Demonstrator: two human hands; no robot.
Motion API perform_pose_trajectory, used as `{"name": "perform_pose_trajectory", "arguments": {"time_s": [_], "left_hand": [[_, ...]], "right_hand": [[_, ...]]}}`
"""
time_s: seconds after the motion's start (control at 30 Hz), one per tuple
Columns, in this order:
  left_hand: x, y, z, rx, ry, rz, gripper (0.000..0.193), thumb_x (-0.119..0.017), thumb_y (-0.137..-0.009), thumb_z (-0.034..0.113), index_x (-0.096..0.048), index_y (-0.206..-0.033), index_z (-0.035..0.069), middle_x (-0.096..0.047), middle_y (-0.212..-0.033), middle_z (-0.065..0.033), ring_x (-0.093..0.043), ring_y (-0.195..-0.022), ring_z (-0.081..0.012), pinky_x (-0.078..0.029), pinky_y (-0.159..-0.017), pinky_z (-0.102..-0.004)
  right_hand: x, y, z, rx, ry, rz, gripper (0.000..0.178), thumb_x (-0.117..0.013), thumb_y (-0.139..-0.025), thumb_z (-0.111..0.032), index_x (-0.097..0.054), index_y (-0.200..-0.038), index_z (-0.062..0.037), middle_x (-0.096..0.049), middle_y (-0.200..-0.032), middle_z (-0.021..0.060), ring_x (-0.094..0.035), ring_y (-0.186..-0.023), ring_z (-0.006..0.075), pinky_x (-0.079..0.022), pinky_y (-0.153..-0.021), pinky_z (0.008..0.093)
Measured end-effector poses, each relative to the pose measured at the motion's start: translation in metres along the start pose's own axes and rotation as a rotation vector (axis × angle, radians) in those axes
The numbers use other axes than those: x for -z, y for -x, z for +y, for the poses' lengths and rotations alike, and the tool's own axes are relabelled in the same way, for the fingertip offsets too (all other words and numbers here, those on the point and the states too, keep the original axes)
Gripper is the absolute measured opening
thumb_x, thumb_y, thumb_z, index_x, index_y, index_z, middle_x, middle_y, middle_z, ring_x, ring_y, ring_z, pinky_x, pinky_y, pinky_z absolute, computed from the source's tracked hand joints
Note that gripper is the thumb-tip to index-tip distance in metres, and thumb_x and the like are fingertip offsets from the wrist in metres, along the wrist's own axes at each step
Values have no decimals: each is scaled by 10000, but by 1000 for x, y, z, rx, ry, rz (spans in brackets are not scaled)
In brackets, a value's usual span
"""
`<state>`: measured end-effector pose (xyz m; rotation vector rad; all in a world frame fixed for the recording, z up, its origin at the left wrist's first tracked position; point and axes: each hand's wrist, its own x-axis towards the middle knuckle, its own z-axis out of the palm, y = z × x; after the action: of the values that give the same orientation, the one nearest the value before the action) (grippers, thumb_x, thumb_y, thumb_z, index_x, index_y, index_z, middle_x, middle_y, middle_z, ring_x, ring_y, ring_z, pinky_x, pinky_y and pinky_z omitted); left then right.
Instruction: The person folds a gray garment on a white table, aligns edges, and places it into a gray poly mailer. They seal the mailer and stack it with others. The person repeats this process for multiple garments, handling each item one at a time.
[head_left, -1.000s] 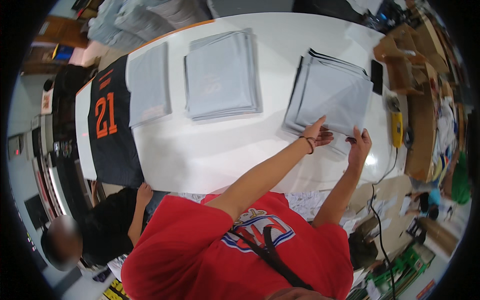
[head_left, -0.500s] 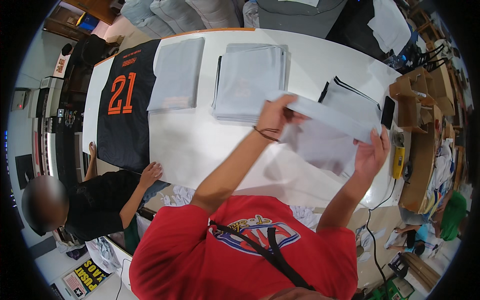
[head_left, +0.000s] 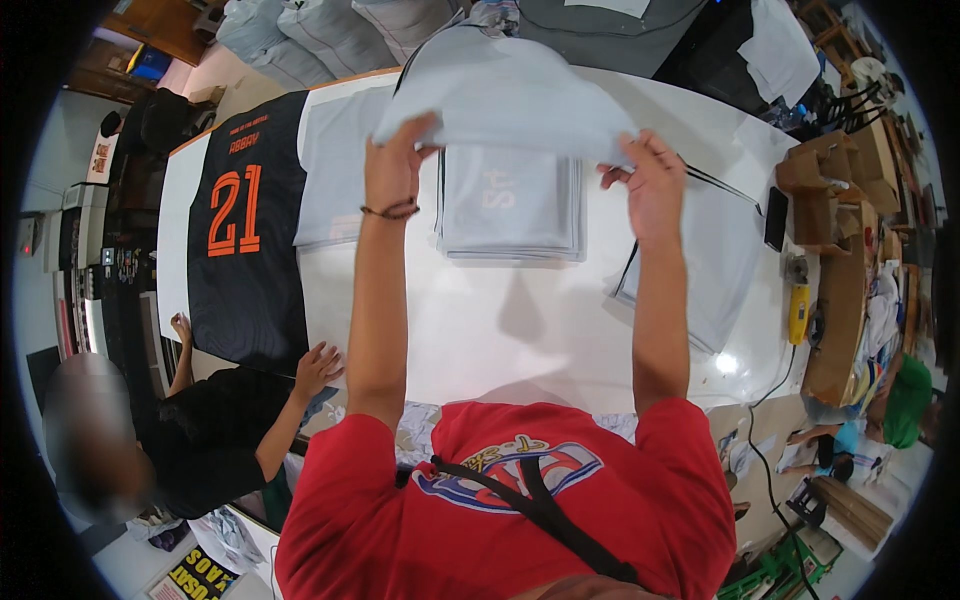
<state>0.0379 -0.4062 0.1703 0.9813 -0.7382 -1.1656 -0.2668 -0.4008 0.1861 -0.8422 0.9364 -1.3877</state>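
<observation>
A light grey fabric panel [head_left: 510, 95] with a dark edge is stretched in the air between my two hands. My left hand [head_left: 398, 165] is closed on its near left corner, and my right hand [head_left: 650, 185] pinches the near right corner. Below it lies a neat stack of grey panels [head_left: 510, 225], partly covered from view by the raised cloth. Nearer my right forearm, another pile of grey panels [head_left: 700, 275] with black edges lies slanted. Left of my left hand is a further grey panel pile [head_left: 335, 185], beside a black jersey [head_left: 245, 200] with orange print.
The white table [head_left: 480, 340] carries a black phone [head_left: 775, 218] and a yellow corded tool [head_left: 798, 315] at its right edge. Cardboard boxes [head_left: 832, 190] stand beyond. A co-worker's hand [head_left: 318, 368] rests near the jersey; stuffed sacks [head_left: 305, 40] sit behind the table.
Both hands have moved left and away from me, carrying the fabric panel from the right pile to above the middle stack. The panel is now spread wider; the co-worker's near hand has shifted slightly.
</observation>
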Motion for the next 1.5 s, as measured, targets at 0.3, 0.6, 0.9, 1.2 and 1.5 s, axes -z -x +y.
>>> {"name": "perform_pose_trajectory", "arguments": {"time_s": [0.3,0.6,0.9,1.2,1.5], "left_hand": [[109,38,-159,667,-331,114,363,-735,-875,200,-643,-954,-141,-708,-858,-195,-749,-750,-271,-600,-594,-302],[114,61,-155,721,-615,-27,359,-719,-868,227,-671,-874,-129,-724,-775,-199,-738,-646,-231,-590,-560,-273],[94,79,-135,296,-1334,-67,483,-817,-736,316,-625,-1026,-19,-681,-1084,-205,-656,-1000,-298,-540,-837,-393],[37,128,-175,-348,-1358,-660,806,-797,-766,391,-462,-1419,59,-419,-1472,-187,-385,-1385,-379,-302,-1143,-524],[65,197,-189,-445,-1369,-664,696,-721,-759,217,-496,-1403,81,-460,-1451,-168,-406,-1383,-354,-314,-1145,-529]], "right_hand": [[73,49,213,-57,985,213,319,-720,-882,-195,-573,-718,35,-495,-582,26,-413,-568,98,-380,-539,290],[88,53,185,-275,1152,96,323,-723,-825,-298,-692,-834,23,-698,-770,186,-675,-718,334,-518,-694,399],[96,60,199,-121,1236,107,408,-746,-803,-355,-693,-1007,-5,-672,-1082,206,-667,-939,344,-525,-795,418],[81,19,209,-384,1242,197,563,-775,-774,-432,-684,-1091,25,-703,-1095,235,-675,-1047,392,-531,-876,472],[52,135,210,-656,395,167,362,-790,-801,-238,-697,-974,66,-705,-785,151,-686,-597,210,-557,-470,325]]}}
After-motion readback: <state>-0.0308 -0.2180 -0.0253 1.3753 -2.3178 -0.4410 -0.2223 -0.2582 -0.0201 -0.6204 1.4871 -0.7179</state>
